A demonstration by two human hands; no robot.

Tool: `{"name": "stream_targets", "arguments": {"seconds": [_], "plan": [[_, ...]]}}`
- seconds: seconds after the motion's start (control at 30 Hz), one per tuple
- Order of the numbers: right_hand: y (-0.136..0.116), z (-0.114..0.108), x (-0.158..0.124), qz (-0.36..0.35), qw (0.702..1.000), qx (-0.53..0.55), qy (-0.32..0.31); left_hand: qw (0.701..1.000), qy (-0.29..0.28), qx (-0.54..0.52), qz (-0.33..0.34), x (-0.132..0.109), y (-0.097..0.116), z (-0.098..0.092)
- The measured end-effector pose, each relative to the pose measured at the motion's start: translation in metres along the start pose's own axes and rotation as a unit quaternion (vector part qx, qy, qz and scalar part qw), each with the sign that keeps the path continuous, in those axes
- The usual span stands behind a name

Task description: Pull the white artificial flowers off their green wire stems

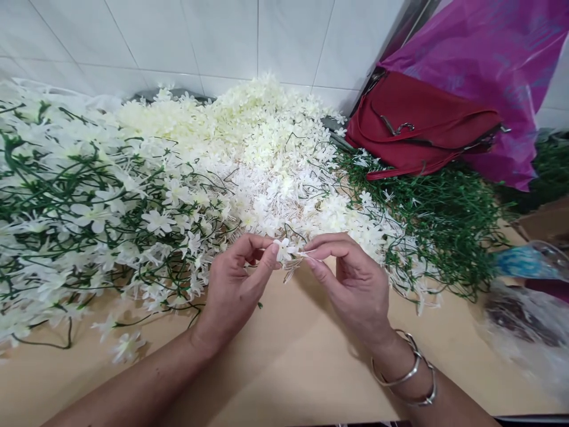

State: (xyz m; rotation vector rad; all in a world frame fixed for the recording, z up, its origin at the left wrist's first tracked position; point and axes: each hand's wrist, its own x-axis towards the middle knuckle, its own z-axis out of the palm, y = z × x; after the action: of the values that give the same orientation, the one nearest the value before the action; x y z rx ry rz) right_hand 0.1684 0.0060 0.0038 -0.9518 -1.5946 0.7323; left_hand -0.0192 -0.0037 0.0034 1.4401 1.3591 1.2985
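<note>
My left hand (233, 287) pinches a small white artificial flower (283, 250) between thumb and forefinger, above the table. Opposite it, my right hand (355, 284) is closed in a pinch on a thin white stamen piece (306, 255), whose end meets the flower's centre. Whether the piece passes through the petals is too small to tell. Just behind the fingers lies a heap of loose white petals and stamens (275, 190). Left of my left hand spreads a pile of white flowers with green stems (98, 216).
Pale yellow blossoms (262, 101) are heaped against the tiled wall (293, 41). To the right lie green stems (448, 225), with a red bag (427, 127) and a purple plastic bag (502, 65) behind. A clear plastic bag (528, 332) rests at the table's (284, 367) right side.
</note>
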Motion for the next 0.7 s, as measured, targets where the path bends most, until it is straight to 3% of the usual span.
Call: {"name": "stream_targets", "arguments": {"seconds": [0.4,0.53,0.7], "plan": [[0.002,0.010,-0.002,-0.091,0.982,-0.162,-0.020,0.984,-0.075,-0.145,-0.074,-0.003,0.007,0.007],[0.002,0.013,-0.003,-0.038,0.992,-0.118,-0.017,0.978,-0.095,-0.168,-0.082,-0.002,0.007,0.006],[0.001,0.011,-0.002,0.091,0.995,0.043,-0.021,0.988,-0.108,-0.110,-0.031,-0.007,0.005,0.006]]}}
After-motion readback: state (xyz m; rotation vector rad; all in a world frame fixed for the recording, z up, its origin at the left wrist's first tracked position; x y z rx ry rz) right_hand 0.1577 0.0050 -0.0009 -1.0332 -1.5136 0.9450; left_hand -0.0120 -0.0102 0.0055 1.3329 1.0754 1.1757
